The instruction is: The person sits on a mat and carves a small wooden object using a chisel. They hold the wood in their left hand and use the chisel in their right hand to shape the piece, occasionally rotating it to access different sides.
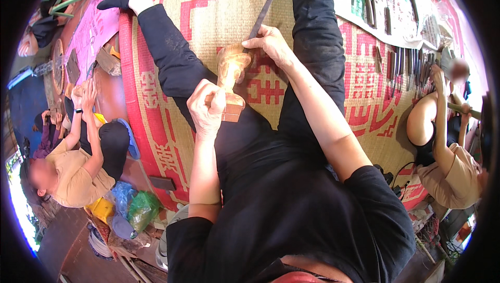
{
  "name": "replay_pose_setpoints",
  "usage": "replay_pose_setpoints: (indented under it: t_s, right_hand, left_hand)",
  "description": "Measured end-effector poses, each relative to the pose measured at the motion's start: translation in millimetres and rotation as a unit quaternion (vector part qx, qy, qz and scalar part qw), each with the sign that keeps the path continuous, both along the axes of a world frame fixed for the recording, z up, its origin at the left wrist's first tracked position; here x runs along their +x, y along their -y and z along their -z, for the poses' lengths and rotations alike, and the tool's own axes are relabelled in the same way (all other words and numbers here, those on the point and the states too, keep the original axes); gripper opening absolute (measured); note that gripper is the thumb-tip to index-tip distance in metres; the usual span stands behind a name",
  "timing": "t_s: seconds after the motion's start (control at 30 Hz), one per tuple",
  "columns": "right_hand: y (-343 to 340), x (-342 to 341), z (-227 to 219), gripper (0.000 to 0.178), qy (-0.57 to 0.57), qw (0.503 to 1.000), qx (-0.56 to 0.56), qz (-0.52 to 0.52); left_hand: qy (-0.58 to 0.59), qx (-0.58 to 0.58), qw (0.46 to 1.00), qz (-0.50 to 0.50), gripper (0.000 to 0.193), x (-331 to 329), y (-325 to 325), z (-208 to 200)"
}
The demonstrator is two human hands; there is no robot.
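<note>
A carved wooden figure [229,72] with a block-shaped base is gripped near its lower end by my left hand [207,106], fingers closed around it. My right hand [272,46] pinches a long, narrow grey metal file [260,17] beside the figure's upper end. The file points up and away, and its near end lies against or very close to the wood; I cannot tell which. Both hands are above my lap, between my outstretched legs in dark trousers.
I sit on a red and straw-coloured woven mat [208,1]. At right, a row of carving tools [409,66] lies on the mat, with more on a white cloth [396,35]. People work on both sides. Plastic bags [143,211] and a pink cloth [99,27] lie left.
</note>
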State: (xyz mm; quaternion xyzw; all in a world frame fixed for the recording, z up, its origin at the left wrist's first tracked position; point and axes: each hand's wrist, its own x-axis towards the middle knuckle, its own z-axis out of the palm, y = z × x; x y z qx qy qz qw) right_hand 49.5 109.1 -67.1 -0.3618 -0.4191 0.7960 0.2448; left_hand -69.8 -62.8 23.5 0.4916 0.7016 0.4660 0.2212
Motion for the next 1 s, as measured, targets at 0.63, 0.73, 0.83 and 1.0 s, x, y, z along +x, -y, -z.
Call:
replay_pose_setpoints:
  t_s: [0.63,0.73,0.83,1.0]
  right_hand:
    - [-15,5,11,0.01,0.045,0.993,0.011,0.108]
    - [-15,5,1,0.011,0.025,0.996,0.014,0.082]
    - [-3,3,0,0.015,0.0,0.998,0.059,-0.025]
    - [-9,3,0,0.013,0.051,0.996,0.037,0.069]
  left_hand:
    - [-0.038,-0.004,0.999,0.021,0.02,3,-4,-4]
    - [-0.046,-0.005,0.999,0.023,0.02,3,-3,-3]
    - [-0.042,-0.002,0.999,0.023,0.02,3,-4,-5]
    - [-0.06,-0.008,0.998,0.034,0.019,6,-6,-6]
